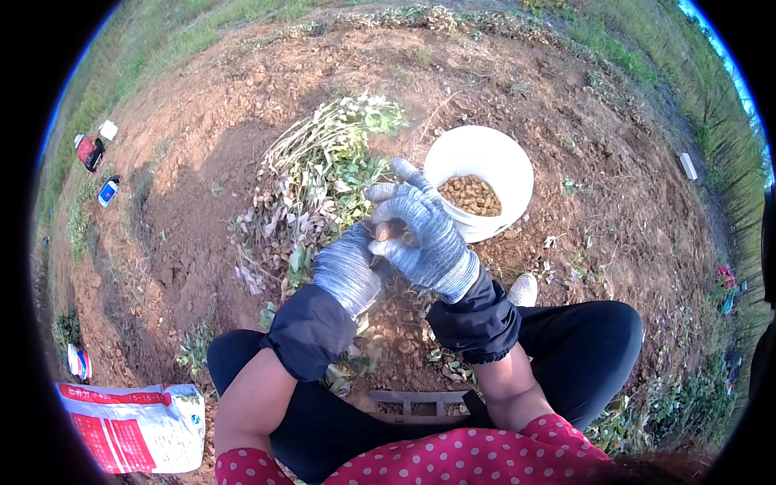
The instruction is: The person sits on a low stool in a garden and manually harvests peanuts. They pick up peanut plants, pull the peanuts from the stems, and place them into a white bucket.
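A pod (383,232) is pinched between the closed left hand (349,267) and right hand (424,234). The bucket (485,153) lies at two o'clock, nearer the right; plants (311,186) at eleven.

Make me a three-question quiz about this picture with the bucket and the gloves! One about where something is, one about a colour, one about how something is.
1. Where is the white bucket?
A. On the soil just beyond the hands
B. On the person's lap
C. On the white-and-red sack

2. What colour are the gloves on the left hand and right hand?
A. Yellow
B. Grey-blue
C. Green

3. How is the bucket?
A. Tipped over
B. Upright with peanuts in the bottom
C. Covered by a lid

Answers:
1 A, it stands on bare earth past the right hand.
2 B, both knitted gloves look grey-blue.
3 B, its open mouth shows brown pods inside.
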Tool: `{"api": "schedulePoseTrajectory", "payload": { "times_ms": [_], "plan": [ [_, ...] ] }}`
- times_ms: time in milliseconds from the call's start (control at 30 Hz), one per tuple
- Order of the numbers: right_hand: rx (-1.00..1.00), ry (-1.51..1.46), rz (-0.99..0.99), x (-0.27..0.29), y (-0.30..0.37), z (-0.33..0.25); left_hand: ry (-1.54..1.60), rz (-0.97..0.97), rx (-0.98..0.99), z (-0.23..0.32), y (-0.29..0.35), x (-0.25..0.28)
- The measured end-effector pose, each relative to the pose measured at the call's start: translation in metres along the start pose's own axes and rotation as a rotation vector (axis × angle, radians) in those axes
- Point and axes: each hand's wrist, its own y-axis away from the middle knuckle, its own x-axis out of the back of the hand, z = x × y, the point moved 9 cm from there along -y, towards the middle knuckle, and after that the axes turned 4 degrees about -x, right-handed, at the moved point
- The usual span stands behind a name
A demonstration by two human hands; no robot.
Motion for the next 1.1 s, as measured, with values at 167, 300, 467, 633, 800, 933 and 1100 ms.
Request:
{"api": "schedulePoseTrajectory", "payload": {
  "times_ms": [167,300,467,633,800,933,1100],
  "plan": [
    [-0.173,-0.858,0.116,0.010,0.009,0.012,-1.055,0.019,-0.151,0.049,0.013,-0.002],
    [-0.442,-0.690,0.439,0.059,0.014,0.040,-0.956,0.007,-0.091,0.051,0.009,0.012],
    [-0.384,0.712,0.542,0.125,0.017,0.088,-0.171,-0.092,0.024,0.060,0.008,0.010],
    [-0.375,-0.307,0.220,0.074,0.020,0.055,-0.042,-0.112,-0.002,0.053,0.001,-0.004],
    [-0.324,-0.321,0.203,0.016,0.008,0.018,0.170,-0.098,-0.001,0.036,0.000,0.012],
    [-0.616,-1.148,0.194,-0.003,0.025,0.048,0.438,-0.224,0.007,0.069,0.013,-0.029],
    [-0.431,-0.575,0.160,0.010,0.011,0.024,0.311,-0.245,-0.003,0.068,0.014,-0.018]
  ]
}}
